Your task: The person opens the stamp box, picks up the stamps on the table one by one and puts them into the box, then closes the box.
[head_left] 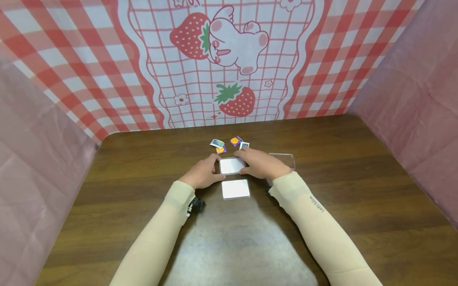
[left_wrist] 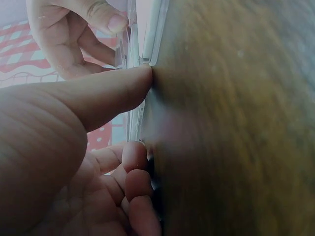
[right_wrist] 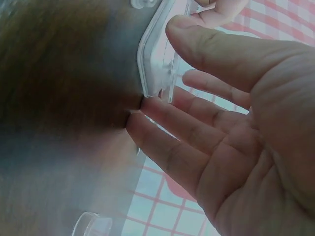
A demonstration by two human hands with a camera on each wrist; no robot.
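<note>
A flat clear plastic case (head_left: 231,166) with a white inside lies between the two hands. My left hand (head_left: 203,172) holds its left end, thumb at the near corner and fingers at the far corner. The right hand (head_left: 262,163) grips the opposite end, its thumb (right_wrist: 189,37) along the near edge and fingers round the far side. Just nearer to me lies a second clear case (head_left: 235,189), also white inside. In the left wrist view, the left thumb (left_wrist: 118,93) crosses in front of the stacked clear edges.
Beyond the hands lie several small cards, among them a picture card (head_left: 217,143) and an orange-and-purple card (head_left: 235,141). A clear, shallow plastic piece (head_left: 286,159) is partly hidden behind the right wrist. A patterned cloth (head_left: 236,101) hangs at the back of the wooden table (head_left: 143,159).
</note>
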